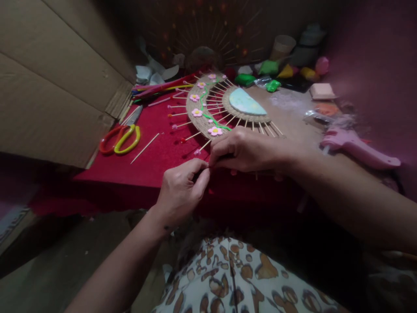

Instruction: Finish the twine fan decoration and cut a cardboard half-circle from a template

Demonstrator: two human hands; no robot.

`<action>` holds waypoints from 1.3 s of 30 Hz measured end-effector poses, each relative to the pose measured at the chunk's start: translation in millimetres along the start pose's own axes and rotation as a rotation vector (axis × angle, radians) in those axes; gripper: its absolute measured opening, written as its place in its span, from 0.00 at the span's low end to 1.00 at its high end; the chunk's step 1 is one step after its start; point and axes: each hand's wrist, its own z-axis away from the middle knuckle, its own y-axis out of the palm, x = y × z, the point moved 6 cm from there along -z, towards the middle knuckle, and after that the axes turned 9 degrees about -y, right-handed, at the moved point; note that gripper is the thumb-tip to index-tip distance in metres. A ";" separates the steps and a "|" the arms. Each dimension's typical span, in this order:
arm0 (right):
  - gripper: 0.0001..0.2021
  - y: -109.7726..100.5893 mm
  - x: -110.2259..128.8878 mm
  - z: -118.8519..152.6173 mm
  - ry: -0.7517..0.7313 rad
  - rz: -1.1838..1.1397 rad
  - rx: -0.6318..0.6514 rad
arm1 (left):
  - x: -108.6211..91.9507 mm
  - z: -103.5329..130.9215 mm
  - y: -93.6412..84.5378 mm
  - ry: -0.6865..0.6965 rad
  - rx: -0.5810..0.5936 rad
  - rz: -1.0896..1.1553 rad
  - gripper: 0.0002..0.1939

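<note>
The left hand [182, 184] reaches forward, the right hand [239, 150] comes from the side. Both are pinched, fingertips meeting; I cannot tell what they grasp. The round twine decoration [226, 102] lies just beyond, on the table [153, 167].

Looking out from the head, single view, facing forward and tipped well down! Catching the white cloth garment with brown spots [241, 278] right along the bottom edge, closest in, then up past the forearms to the bare left hand [184, 184] and bare right hand [243, 150], close by and near mid-frame. On across the table under its red cloth [153, 158], running off towards the dim back. Taking in plenty of width too: tan cardboard panels [48, 87] to the left, flat purple wall [378, 56] to the right!
</note>
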 end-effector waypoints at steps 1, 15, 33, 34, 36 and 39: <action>0.07 0.1 -0.5 0.0 0.007 0.005 0.000 | -0.2 0.1 0.2 -0.001 0.001 0.000 0.06; 0.08 1.7 -4.8 -1.7 0.155 0.056 0.052 | 4.8 -2.7 2.7 -0.032 0.051 0.029 0.06; 0.07 6.8 -13.0 -0.2 0.131 0.131 0.025 | 5.2 -13.3 0.5 -0.227 0.075 0.019 0.07; 0.07 6.2 -12.6 -0.9 0.137 0.132 0.017 | 3.9 -12.7 0.3 -0.241 0.060 0.022 0.07; 0.07 5.2 -11.8 -2.4 0.163 0.134 0.017 | -3.8 -9.7 -1.1 -0.183 -0.020 -0.051 0.06; 0.09 4.0 -10.2 -4.3 0.199 0.156 0.044 | -22.5 1.2 1.7 0.036 -0.152 -0.276 0.07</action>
